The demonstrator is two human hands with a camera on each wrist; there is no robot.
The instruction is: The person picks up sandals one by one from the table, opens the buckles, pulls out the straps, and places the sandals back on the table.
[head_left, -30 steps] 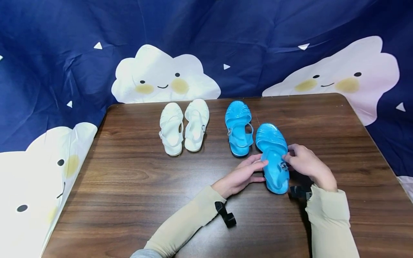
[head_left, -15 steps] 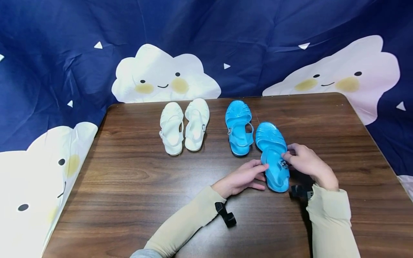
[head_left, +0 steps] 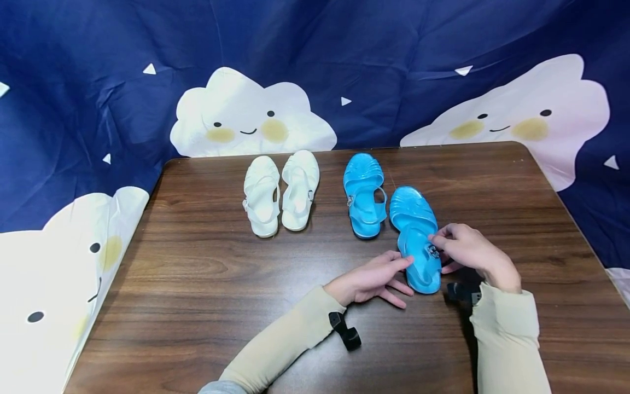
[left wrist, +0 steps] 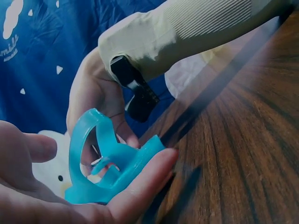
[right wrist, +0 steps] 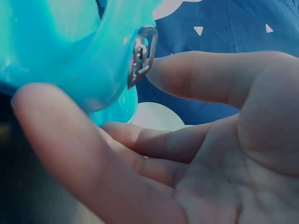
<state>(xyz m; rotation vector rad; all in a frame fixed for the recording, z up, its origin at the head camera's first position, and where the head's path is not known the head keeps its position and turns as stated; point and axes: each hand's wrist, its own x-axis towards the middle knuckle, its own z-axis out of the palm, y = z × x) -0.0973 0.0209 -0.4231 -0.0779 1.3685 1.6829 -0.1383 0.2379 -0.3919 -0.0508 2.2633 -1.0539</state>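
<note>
A glossy blue jelly sandal lies between the two hands, toe toward the back, with its small metal buckle on the right side. My right hand holds that side; in the right wrist view the thumb is at the buckle and a finger reaches along the sole's underside. On the left, my left hand has its thumb on the sandal's edge and its other fingers spread. The left wrist view shows a straight finger along the sandal's heel end. The second blue sandal stands just behind on the left.
A pair of white sandals, the left one and the right one, stands farther left on the brown wooden table. Behind the table hangs a blue cloth with smiling clouds.
My left hand has slid slightly toward the sandal's heel, and its fingers have spread apart. My right hand has shifted a little, with a lower finger now showing. The sandal has barely moved.
</note>
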